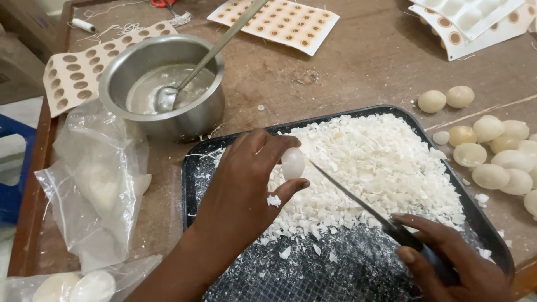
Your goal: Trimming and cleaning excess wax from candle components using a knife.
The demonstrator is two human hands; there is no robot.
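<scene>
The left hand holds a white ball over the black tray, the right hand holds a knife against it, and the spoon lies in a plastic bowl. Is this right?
Not quite. The head view shows the spoon in a metal bowl, not plastic. The left hand does hold the white ball over the black tray, with the right hand holding the knife against it.

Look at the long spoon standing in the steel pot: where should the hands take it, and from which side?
Probably grip the spoon high on its bare handle, coming from the upper right, away from the pot. The handle leans out over the rim that way, while its bowl sits sunk in the pale liquid at the pot's bottom.
</scene>
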